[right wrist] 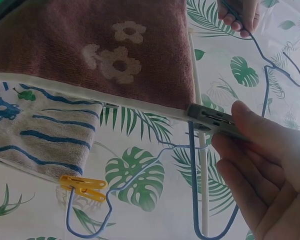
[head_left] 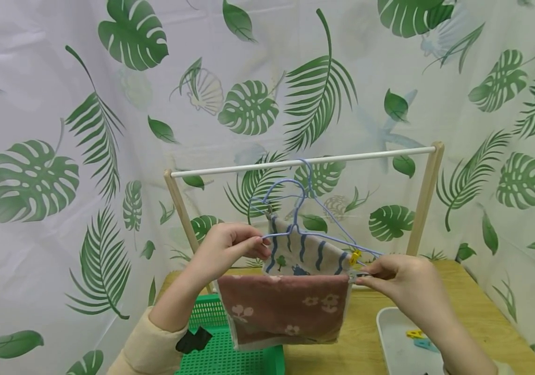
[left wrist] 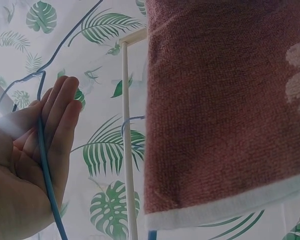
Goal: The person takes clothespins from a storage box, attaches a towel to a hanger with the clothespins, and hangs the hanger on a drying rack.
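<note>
A reddish-brown towel (head_left: 290,307) with pale flowers hangs from a blue wire hanger (head_left: 302,200). My left hand (head_left: 229,247) holds this hanger's left arm between thumb and fingers. At the towel's upper right corner, my right hand (head_left: 408,276) pinches a grey clothespin (right wrist: 212,120), whose jaws are at the towel edge and the hanger wire. Behind hangs a beige towel (head_left: 316,252) with blue wavy stripes, on a second blue hanger (head_left: 330,213) hooked over the rail. A yellow clothespin (right wrist: 82,187) grips that towel's right corner. The front towel's upper left corner is unclear.
The drying rack's white rail (head_left: 365,155) spans wooden legs (head_left: 424,203) on a wooden table (head_left: 459,286). A green basket (head_left: 274,362) stands below left. At lower right, a white tray (head_left: 389,333) holds a yellow clothespin (head_left: 414,334) and a blue clothespin (head_left: 424,344).
</note>
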`<state>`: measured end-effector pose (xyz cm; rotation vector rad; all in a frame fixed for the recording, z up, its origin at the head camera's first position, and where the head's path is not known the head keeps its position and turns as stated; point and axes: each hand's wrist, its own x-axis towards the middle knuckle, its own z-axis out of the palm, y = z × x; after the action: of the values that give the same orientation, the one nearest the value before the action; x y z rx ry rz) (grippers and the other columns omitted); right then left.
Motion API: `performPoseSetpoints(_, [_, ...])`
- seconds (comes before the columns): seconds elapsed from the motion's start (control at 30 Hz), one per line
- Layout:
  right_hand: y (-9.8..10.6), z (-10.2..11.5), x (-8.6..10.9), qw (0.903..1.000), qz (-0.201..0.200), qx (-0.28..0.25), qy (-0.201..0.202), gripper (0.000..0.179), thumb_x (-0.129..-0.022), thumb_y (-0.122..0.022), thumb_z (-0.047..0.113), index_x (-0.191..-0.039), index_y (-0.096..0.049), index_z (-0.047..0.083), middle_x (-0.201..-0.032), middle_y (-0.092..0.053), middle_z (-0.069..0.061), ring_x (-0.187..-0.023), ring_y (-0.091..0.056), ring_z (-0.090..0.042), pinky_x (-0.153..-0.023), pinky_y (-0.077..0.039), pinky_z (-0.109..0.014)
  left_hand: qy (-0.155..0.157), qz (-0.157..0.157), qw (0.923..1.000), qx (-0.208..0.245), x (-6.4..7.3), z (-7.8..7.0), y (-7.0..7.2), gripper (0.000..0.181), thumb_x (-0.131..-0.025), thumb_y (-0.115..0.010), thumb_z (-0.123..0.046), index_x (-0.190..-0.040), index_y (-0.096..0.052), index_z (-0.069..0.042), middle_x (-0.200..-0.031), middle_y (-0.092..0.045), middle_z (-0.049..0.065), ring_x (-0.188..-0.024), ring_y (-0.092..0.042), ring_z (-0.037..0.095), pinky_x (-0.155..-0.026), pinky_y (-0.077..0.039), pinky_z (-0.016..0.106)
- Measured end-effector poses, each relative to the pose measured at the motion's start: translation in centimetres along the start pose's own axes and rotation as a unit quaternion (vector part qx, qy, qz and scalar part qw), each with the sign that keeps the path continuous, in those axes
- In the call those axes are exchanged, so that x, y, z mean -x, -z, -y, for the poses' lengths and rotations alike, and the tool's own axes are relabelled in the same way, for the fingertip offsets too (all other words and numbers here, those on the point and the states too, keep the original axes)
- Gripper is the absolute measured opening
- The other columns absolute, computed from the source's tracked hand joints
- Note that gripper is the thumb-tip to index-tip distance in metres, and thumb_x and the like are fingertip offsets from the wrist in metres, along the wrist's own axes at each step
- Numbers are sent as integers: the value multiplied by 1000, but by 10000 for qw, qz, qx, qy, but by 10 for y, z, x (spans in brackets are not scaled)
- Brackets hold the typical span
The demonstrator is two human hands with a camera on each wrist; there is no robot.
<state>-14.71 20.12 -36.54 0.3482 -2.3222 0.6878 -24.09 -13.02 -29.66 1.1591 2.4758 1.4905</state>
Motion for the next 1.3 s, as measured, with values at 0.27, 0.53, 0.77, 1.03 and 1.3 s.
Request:
performPoseSetpoints(0.27, [-2, 1, -4, 9991, 215, 251, 276, 22, -71, -97, 16, -73, -77, 26, -72, -74, 15, -62, -65, 2, -54, -52, -19, -115, 138, 9998, 27, -1, 1, -1, 17, -106, -62, -2, -110, -75, 7, -98, -80, 23, -91, -82, 29, -84, -68, 31])
performPoseSetpoints(0.53, [-5, 3, -5, 9975, 367, 502, 332, 23, -71, -97, 19, -74, -76, 28, -70, -73, 16, -60, -62, 3, -53, -49, -18, -222, 239, 9995, -13, -1, 0, -2, 16, -105, -63, -1, -110, -75, 8, -98, -80, 22, -91, -82, 30, -84, -67, 30])
performPoseSetpoints(0.77, [-9, 6, -4, 9960, 446, 664, 398, 24, -71, -98, 18, -81, -77, 25, -76, -79, 11, -66, -74, -8, -56, -56, -23, -181, 136, 9997, 135, -1, 0, -3, 15, -105, -63, 0, -109, -75, 7, -98, -80, 23, -91, -82, 31, -85, -67, 30])
performPoseSetpoints(1.03, [-12, 6, -1, 9969, 511, 491, 339, 28, -75, -96, 15, -99, -82, 15, -93, -83, 1, -78, -80, -16, -66, -65, -33, -111, 71, 9997, 210, 0, 0, -2, 16, -106, -62, 0, -111, -75, 8, -98, -80, 23, -92, -82, 32, -85, -67, 30])
performPoseSetpoints(1.3, [-17, 7, 3, 9969, 401, 626, 270, 41, -78, -94, 18, -117, -82, 13, -100, -84, 0, -82, -80, -16, -69, -65, -36, -38, 58, 9998, 199, 0, 4, -2, 17, -106, -60, 0, -112, -75, 7, -99, -80, 24, -93, -82, 34, -85, -67, 30])
